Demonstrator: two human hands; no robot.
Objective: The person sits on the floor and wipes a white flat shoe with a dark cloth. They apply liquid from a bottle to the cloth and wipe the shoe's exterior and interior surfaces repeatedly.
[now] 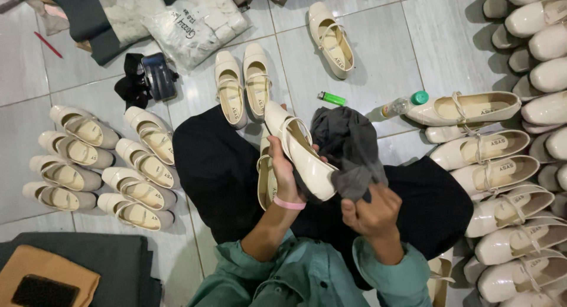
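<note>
I sit cross-legged on a tiled floor. My left hand (284, 172), with a pink band on the wrist, grips a glossy cream strap shoe (298, 149) and holds it tilted above my lap. My right hand (373, 214) is closed on a dark grey cloth (348, 147) that lies against the shoe's side. A second cream shoe (265, 178) rests on my black trouser leg, partly hidden behind my left hand.
Several cream shoes lie in rows on the left (100, 165) and in a stack along the right (502, 183). A pair (243, 85) and a single shoe (332, 40) lie ahead. A green lighter (332, 98), a green-capped bottle (403, 105) and plastic bags (195, 23) lie nearby.
</note>
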